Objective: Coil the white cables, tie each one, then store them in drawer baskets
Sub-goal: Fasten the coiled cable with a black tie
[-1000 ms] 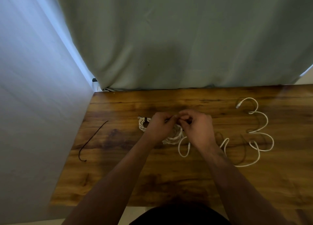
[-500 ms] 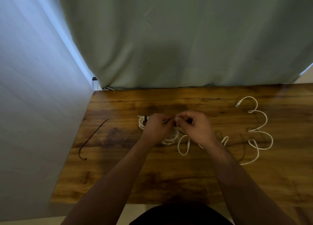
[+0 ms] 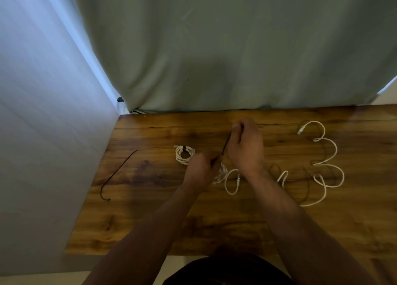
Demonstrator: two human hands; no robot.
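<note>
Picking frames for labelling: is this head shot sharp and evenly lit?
Head view: dim overall, daylight leaking beside the curtain at left; glare on the table at its far right corner; left hand and right hand slightly blurred; the black tie between them is readable; edges bend from the wide angle.

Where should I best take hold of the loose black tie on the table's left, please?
Pinch the loose black tie at its straight middle stretch, coming from above with fingers across it. It lies thin and flat on the table, and its near end curls into a hook.
</note>
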